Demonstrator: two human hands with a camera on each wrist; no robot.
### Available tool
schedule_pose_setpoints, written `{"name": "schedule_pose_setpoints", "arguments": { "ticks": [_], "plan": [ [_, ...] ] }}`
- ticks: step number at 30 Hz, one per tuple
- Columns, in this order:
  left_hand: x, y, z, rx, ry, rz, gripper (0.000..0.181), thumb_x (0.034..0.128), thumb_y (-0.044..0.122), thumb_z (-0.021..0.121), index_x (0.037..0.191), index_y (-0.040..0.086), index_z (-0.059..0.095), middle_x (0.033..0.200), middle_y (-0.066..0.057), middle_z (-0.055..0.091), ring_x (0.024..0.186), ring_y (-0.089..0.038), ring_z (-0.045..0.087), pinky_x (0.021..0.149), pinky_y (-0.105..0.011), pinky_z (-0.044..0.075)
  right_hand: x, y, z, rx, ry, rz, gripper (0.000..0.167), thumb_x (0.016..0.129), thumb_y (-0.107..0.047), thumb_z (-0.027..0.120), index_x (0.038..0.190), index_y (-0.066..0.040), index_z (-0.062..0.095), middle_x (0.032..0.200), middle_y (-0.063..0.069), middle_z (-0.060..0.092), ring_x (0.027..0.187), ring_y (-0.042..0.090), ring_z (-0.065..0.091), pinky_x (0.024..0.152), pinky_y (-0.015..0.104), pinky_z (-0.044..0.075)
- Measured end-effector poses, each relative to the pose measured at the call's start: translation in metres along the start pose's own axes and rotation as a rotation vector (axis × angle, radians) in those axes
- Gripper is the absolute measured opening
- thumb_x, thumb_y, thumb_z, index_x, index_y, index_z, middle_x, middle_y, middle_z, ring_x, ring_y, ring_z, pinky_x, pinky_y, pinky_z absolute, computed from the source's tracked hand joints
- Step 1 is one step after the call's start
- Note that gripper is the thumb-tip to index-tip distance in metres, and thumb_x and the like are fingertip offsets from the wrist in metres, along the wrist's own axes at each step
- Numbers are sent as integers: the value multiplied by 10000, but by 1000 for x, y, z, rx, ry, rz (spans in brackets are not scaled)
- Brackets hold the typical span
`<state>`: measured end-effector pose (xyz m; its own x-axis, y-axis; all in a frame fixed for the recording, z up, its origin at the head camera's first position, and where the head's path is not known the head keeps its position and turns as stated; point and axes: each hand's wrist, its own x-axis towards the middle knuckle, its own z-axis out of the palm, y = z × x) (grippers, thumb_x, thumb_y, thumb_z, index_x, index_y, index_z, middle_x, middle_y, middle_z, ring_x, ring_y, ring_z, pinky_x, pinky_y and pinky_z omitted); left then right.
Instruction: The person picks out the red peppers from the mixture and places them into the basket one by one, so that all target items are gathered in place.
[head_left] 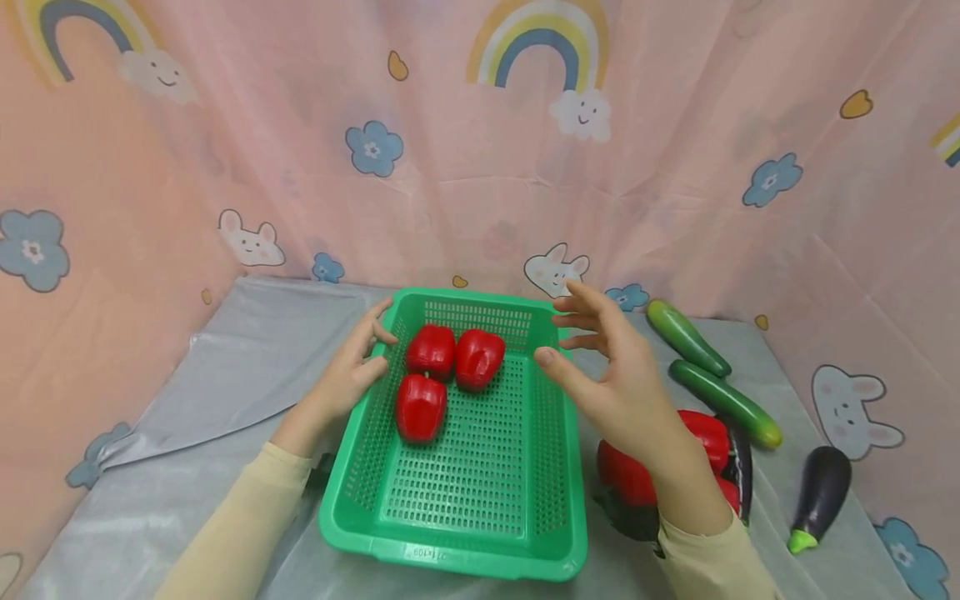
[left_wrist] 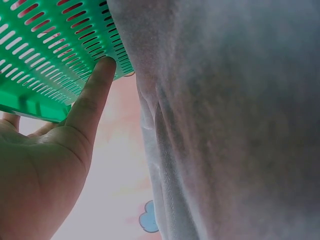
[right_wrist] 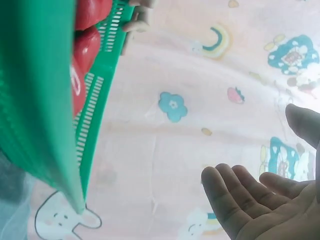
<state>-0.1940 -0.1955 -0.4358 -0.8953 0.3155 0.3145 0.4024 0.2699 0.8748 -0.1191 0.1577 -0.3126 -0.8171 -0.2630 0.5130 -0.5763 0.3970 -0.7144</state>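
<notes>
A green plastic basket point(head_left: 453, 562) with slotted walls stands in front of me. Three red bell peppers point(head_left: 422, 408) lie inside, toward its left and far side. My left hand point(head_left: 348, 367) holds the basket's left rim. One finger point(left_wrist: 92, 100) lies along the outside of the wall in the left wrist view, with other digits across the rim. Raised near the right rim, my right hand point(head_left: 618, 379) has its fingers spread and nothing in it. The right wrist view shows a gap between this right hand point(right_wrist: 265, 200) and the basket.
Right of the basket, more red bell peppers point(head_left: 626, 475) and a dark eggplant point(head_left: 742, 467) lie partly hidden beneath my right forearm. Two cucumbers point(head_left: 727, 400) rest farther back. Another eggplant point(head_left: 823, 492) lies at the far right on the grey cloth point(head_left: 225, 367). A pink patterned curtain point(head_left: 450, 208) hangs behind.
</notes>
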Motion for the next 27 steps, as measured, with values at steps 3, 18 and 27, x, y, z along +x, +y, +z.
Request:
{"name": "schedule_pose_setpoints", "arguments": {
  "ticks": [3,18,27],
  "plan": [
    [0,0,0,-4,1,4,217,883,-35,471,1094,-13,514,1800,-150,201,1630,-496,160,1178,-828,239,-6,2,-6,-38,5,6,801,953,-17,806,1655,-137,438,1471,64,613,1284,242,642,1025,206,529],
    [-1,-1,1,-4,2,5,229,883,-37,467,1104,-13,521,1800,-155,201,1638,-472,154,1186,-826,224,-31,14,-28,-171,-4,73,679,999,-109,785,1619,-144,511,1422,36,655,1256,167,655,1001,154,518],
    [-1,3,0,1,-1,-2,227,888,-31,461,1108,-17,516,1805,-146,191,1633,-490,158,1175,-832,238,-49,21,-35,-227,-14,88,661,1017,-107,759,1626,-146,505,1419,40,672,1163,131,679,998,139,500]
  ]
}}
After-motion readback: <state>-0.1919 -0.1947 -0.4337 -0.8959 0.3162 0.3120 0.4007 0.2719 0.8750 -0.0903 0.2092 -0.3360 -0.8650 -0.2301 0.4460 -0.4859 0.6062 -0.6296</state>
